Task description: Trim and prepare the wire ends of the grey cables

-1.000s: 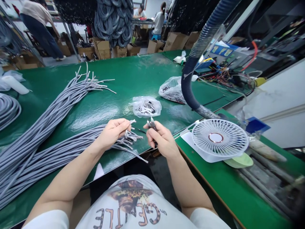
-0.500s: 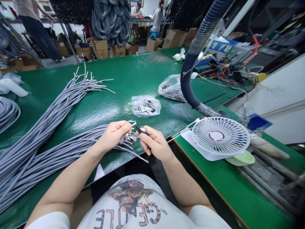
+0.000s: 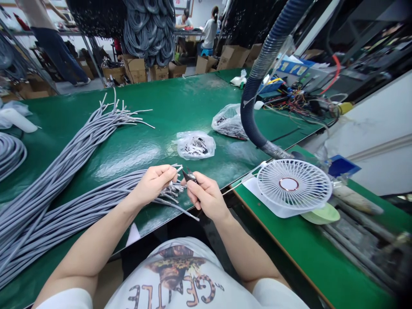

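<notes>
My left hand [image 3: 157, 183] is closed on a grey cable near its end, thumb and forefinger pinched together. Pale, frayed strands [image 3: 175, 187] show just below those fingers. In my right hand [image 3: 205, 194] is a small pair of dark snips [image 3: 189, 175], with the pointed blades toward the left fingertips. A near bundle of grey cables [image 3: 96, 210] runs from the lower left to under my left hand. Behind it lies another bundle of grey cables [image 3: 74, 150], its cut ends fanned out on the green table [image 3: 180, 103].
Beyond my hands are a plastic bag of small scraps [image 3: 196, 146] and a second clear bag [image 3: 230, 122]. A ribbed hose [image 3: 249, 98] curves down at the right, near a white fan [image 3: 292, 183]. Cable coils [image 3: 149, 30] hang at the back, where people work.
The snips' blades have turned slightly, and my right hand has shifted a little left. My left hand keeps its place on the cable. The whole view has moved slightly.
</notes>
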Available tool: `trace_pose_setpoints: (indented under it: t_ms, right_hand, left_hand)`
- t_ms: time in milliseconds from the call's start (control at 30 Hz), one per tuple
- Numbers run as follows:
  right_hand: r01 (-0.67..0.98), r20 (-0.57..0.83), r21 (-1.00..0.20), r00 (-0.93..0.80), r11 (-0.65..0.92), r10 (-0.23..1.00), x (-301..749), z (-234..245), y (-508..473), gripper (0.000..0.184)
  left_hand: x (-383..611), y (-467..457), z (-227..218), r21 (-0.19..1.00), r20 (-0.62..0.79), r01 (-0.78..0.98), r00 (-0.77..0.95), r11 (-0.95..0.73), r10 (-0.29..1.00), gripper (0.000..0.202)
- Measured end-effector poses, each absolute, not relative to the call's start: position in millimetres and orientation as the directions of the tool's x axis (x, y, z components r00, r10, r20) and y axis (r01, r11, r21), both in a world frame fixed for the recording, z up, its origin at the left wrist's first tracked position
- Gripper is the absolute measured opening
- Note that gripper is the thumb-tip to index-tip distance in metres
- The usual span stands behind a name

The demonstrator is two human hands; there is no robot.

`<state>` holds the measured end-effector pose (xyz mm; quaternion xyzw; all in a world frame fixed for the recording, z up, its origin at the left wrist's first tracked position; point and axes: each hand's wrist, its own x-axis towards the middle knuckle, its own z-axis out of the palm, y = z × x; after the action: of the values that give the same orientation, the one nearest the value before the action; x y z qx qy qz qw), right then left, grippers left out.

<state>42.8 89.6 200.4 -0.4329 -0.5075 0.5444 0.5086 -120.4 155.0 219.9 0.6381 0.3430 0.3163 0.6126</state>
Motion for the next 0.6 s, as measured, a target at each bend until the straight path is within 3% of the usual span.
trace_pose_setpoints:
  t_ms: [100, 200, 300, 367, 433, 500, 600]
  right_hand:
    - [-0.161, 0.072, -0.985, -0.038, 0.065, 0.997, 40, 200, 93, 0.025]
    - [-0.263, 0.187, -0.937, 0.179, 0.230, 0.966, 47, 209, 98, 0.018]
    - [-0.175, 0.324, -0.905, 0.303, 0.387, 0.896, 61, 221, 99, 0.014]
    - [0.066, 0.400, -0.916, 0.234, 0.396, 0.886, 69, 224, 98, 0.012]
    - [0.365, 0.475, -0.835, 0.102, 0.412, 0.874, 74, 222, 98, 0.012]
    - [0.584, 0.548, -0.650, -0.084, 0.486, 0.833, 77, 219, 99, 0.013]
    - [0.713, 0.580, -0.336, -0.359, 0.616, 0.732, 78, 217, 103, 0.018]
  left_hand:
    - [-120, 154, 215, 0.999, -0.028, 0.049, 0.561, 0.000, 0.827, 0.045]
    - [-116, 151, 207, 0.996, -0.065, 0.088, 0.628, 0.013, 0.776, 0.046]
    - [-113, 150, 202, 0.992, -0.111, 0.124, 0.659, 0.038, 0.744, 0.047]
    - [-112, 151, 202, 0.992, -0.116, 0.114, 0.651, 0.055, 0.750, 0.048]
    - [-112, 152, 204, 0.993, -0.111, 0.101, 0.651, 0.059, 0.751, 0.048]
    - [-112, 152, 206, 0.993, -0.109, 0.102, 0.659, 0.055, 0.744, 0.048]
    - [-113, 151, 207, 0.994, -0.097, 0.105, 0.669, 0.036, 0.737, 0.048]
